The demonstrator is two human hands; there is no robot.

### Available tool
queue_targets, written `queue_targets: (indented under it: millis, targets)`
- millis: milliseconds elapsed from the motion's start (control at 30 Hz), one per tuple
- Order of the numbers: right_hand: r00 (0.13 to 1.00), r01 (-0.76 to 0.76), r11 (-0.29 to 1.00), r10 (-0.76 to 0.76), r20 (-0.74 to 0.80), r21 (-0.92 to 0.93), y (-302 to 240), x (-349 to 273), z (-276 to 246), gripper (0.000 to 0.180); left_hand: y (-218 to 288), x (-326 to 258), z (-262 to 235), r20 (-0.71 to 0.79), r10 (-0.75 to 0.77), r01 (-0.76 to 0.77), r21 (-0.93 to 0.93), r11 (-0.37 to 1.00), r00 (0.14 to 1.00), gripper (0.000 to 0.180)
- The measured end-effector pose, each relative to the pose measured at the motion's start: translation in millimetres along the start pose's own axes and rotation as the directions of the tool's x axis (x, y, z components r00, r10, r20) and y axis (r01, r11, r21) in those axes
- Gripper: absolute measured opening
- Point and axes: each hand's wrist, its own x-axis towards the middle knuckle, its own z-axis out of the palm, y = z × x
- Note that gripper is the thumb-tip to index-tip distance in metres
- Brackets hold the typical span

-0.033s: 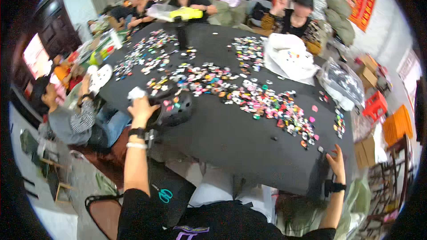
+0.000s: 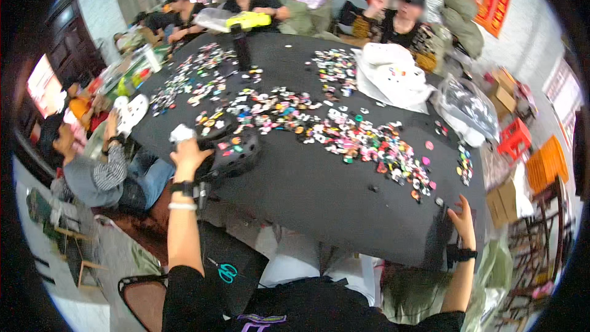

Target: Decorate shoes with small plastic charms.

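Observation:
My left hand (image 2: 189,157) reaches over the table's left side, thumb and fingers spread. Its fingertips meet a small white crumpled thing (image 2: 182,133) whose kind I cannot make out. Just right of this hand sits a black clog (image 2: 246,154) with colourful charms on it, and another dark clog (image 2: 215,125) lies behind. My right hand (image 2: 462,218) hovers over the right edge of the table, open, fingers apart and holding nothing. The closest things to it are a small pale charm (image 2: 439,201) and the long pile of colourful shoe charms (image 2: 375,144).
A black-covered table (image 2: 307,190) bears more charm heaps, a dark bottle (image 2: 241,49), a white bag (image 2: 393,80) and a clear bag (image 2: 467,110). Several people sit around it; one at left holds a white clog (image 2: 131,114). Teal scissors (image 2: 227,272) lie near my lap. A red stool (image 2: 515,140) stands right.
The whole view has shifted slightly, with the table and its contents a little further left. Both my hands keep nearly the same pose.

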Motion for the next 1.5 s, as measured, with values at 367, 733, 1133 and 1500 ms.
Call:
queue_targets:
  millis: [367, 733, 1133, 1500]
  targets:
    - [0.994, -0.067, 0.995, 0.073, -0.079, 0.077, -3.9, 32.6, -7.8, 0.058, 81.5, -90.8, 7.9, -0.377, 0.518, -0.640, -0.414, 0.647, 0.768, 0.046]
    - [0.983, -0.181, 0.901, 0.173, -0.056, -0.395, 24.8, 123.8, -31.1, 0.032, 191.5, -133.1, 86.4, -0.136, 0.713, -0.685, -0.447, 0.576, 0.688, 0.045]
    - [0.978, 0.022, 0.949, -0.085, -0.188, -0.315, -24.9, 267.2, 42.3, 0.045, 207.7, -122.9, 84.1, -0.026, 0.738, -0.711, -0.290, 0.640, 0.675, 0.056]
    - [0.988, 0.145, 0.819, -0.096, 0.117, -0.555, 3.3, 335.9, 67.8, 0.056, 209.4, -123.3, 76.2, 0.012, 0.731, -0.702, -0.270, 0.659, 0.682, 0.055]
